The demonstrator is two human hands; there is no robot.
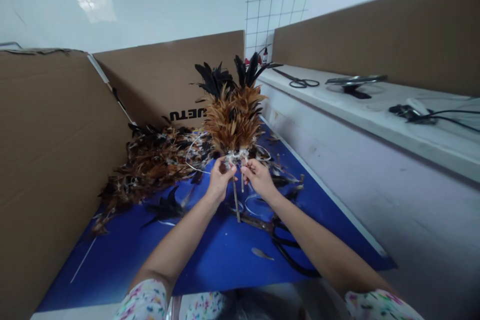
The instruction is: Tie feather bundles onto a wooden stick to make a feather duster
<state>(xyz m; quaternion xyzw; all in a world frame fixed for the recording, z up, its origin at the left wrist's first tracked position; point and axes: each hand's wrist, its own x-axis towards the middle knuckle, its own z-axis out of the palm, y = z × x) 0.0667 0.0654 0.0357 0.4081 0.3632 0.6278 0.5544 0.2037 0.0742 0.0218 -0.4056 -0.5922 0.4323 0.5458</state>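
Both my hands hold an upright feather duster (232,115) at the lower ends of its feathers, over the blue tabletop (210,260). It has two bunches side by side, brown below and black at the tips. My left hand (220,180) pinches the left bunch by its pale base, where a thin stick (236,200) points down. Fingers of my right hand (258,177) close on the right bunch just above a shorter stick (242,182). White string (193,160) loops out to the left from the bases. Exactly what each fingertip presses is partly hidden.
A heap of loose feathers (157,160) lies at the left. Large black scissors (281,240) rest below my right forearm. Cardboard panels (52,135) stand around the table. On the white ledge (360,115) at right lie more scissors (300,81), a phone-like device (356,80) and cables (450,112).
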